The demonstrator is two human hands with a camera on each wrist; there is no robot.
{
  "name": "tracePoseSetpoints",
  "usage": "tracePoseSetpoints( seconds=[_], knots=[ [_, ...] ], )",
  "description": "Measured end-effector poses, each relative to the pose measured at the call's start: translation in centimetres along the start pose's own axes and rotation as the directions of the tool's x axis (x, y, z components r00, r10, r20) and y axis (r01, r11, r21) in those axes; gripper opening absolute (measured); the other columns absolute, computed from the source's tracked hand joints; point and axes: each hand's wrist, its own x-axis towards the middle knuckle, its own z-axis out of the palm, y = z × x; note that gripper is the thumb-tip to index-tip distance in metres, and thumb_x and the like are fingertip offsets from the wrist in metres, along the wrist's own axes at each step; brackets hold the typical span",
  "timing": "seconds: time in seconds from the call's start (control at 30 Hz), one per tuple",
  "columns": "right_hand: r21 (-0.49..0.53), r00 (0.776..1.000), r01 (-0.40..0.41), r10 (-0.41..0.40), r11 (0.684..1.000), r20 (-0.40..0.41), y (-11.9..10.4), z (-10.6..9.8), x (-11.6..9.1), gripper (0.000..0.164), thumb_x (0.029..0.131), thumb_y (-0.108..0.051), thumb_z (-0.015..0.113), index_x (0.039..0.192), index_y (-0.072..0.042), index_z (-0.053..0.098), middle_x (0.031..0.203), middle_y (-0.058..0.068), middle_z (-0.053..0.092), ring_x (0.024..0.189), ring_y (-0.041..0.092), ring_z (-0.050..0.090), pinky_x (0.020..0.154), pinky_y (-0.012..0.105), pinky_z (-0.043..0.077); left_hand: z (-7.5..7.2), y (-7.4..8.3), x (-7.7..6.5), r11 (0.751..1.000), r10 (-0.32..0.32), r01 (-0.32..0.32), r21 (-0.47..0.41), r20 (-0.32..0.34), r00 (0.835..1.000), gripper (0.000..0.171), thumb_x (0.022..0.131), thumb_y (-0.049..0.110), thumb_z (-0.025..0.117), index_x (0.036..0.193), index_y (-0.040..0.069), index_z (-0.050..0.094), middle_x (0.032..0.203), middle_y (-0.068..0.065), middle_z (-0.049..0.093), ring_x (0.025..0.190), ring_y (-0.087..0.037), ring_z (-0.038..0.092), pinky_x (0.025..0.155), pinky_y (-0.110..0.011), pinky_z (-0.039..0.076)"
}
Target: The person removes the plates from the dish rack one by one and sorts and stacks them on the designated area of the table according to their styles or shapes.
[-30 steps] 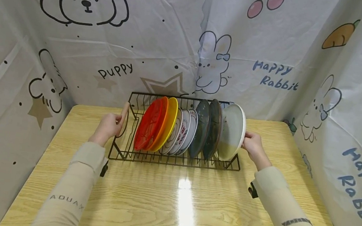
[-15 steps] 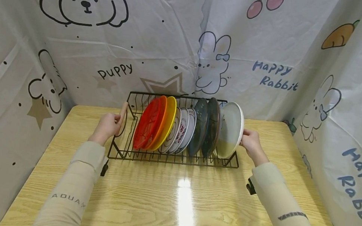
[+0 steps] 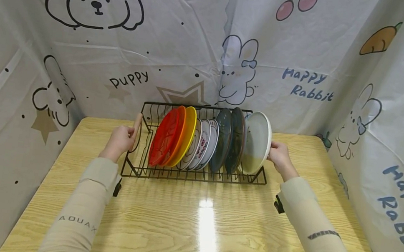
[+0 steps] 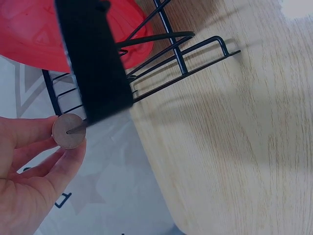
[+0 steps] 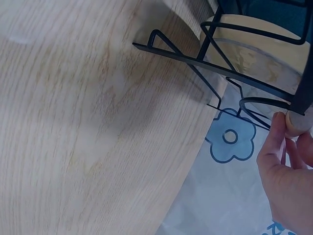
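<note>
So the black wire dish rack [image 5: 234, 75] is found toward 12 o'clock of the wooden tabletop [image 3: 160, 217], seen from the head; whether its feet are touching down can't really be told. Taking the rack as the clock, its wooden handle [image 3: 137, 125] at 9 o'clock is gripped by the left hand [image 3: 118, 141], with the round end pinched between fingers and thumb. Over at 3 o'clock, the pale handle [image 5: 296, 123] is pinched by the right hand [image 3: 280, 157] pretty much the same way. A red plate [image 3: 163, 140] is leaned toward the 9 o'clock end, followed by orange and yellow plates [image 3: 187, 139], small patterned plates [image 3: 203, 145] and two dark plates [image 3: 221, 141]. The big whitish plate [image 3: 257, 143] is slotted nearest 3 o'clock.
</note>
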Motion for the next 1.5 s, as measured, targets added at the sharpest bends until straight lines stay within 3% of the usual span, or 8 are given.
tracePoseSetpoints(
  seconds=[0.23, 0.87, 1.17, 1.33, 1.4, 1.5],
  knots=[
    [-0.001, 1.0, -0.017, 0.017, 1.0, 0.005, -0.2, 0.1, 0.3, 0.046, 0.085, 0.004, 0.042, 0.131, 0.012, 0.039, 0.123, 0.029, 0.046, 0.06, -0.001, 0.049, 0.06, 0.014, 0.046, -0.1, 0.0, 0.0, 1.0, 0.001, -0.001, -0.005, -0.009, 1.0, 0.043, 0.091, -0.001, 0.04, 0.132, -0.012, 0.036, 0.124, -0.035, 0.044, 0.104, -0.041, 0.051, 0.068, -0.036, 0.046],
    [0.02, 1.0, 0.001, -0.001, 1.0, 0.011, -0.4, 0.5, 0.4, 0.046, 0.083, 0.008, 0.042, 0.129, 0.014, 0.041, 0.123, 0.03, 0.046, 0.065, 0.0, 0.051, 0.064, 0.015, 0.047, -0.2, 0.0, 0.2, 1.0, -0.014, 0.014, -0.014, -0.035, 0.999, 0.043, 0.092, 0.0, 0.042, 0.133, -0.011, 0.036, 0.125, -0.034, 0.044, 0.109, -0.041, 0.049, 0.077, -0.042, 0.047],
    [-0.031, 0.996, 0.02, -0.017, 0.999, 0.087, -0.1, 0.0, 0.5, 0.047, 0.084, 0.009, 0.039, 0.131, 0.013, 0.036, 0.127, 0.031, 0.044, 0.072, 0.002, 0.051, 0.069, 0.017, 0.048, -0.4, -0.3, 0.1, 0.998, -0.034, 0.033, -0.049, -0.018, 0.999, 0.045, 0.092, 0.0, 0.042, 0.135, -0.009, 0.034, 0.127, -0.032, 0.044, 0.112, -0.041, 0.046, 0.083, -0.044, 0.046],
    [-0.226, 0.989, 0.055, -0.022, 0.973, 0.145, -1.5, -1.2, 0.4, 0.051, 0.087, 0.003, 0.04, 0.136, 0.01, 0.031, 0.125, 0.032, 0.045, 0.083, 0.015, 0.057, 0.081, 0.032, 0.05, -0.3, -0.3, 0.1, 0.998, -0.023, 0.022, -0.055, -0.015, 1.0, 0.046, 0.091, 0.0, 0.043, 0.135, -0.009, 0.034, 0.126, -0.033, 0.044, 0.112, -0.041, 0.047, 0.084, -0.045, 0.046],
    [-0.282, 0.991, 0.086, -0.053, 0.955, 0.124, -2.6, -1.9, 0.2, 0.05, 0.089, -0.001, 0.041, 0.137, 0.008, 0.029, 0.125, 0.033, 0.045, 0.093, 0.026, 0.057, 0.085, 0.039, 0.048, -0.2, -0.3, 0.1, 0.998, -0.018, 0.017, -0.058, -0.015, 1.0, 0.045, 0.091, 0.0, 0.043, 0.134, -0.01, 0.034, 0.126, -0.033, 0.044, 0.111, -0.041, 0.047, 0.083, -0.045, 0.046],
    [-0.284, 0.99, 0.142, -0.132, 0.948, 0.053, -4.7, -2.6, 0.0, 0.049, 0.093, -0.009, 0.042, 0.138, 0.006, 0.031, 0.125, 0.033, 0.045, 0.106, 0.04, 0.051, 0.088, 0.046, 0.045, -0.2, -0.3, 0.1, 0.998, -0.017, 0.016, -0.059, -0.018, 1.0, 0.045, 0.091, 0.0, 0.044, 0.134, -0.01, 0.035, 0.125, -0.033, 0.044, 0.111, -0.041, 0.047, 0.081, -0.043, 0.047]
  ],
)
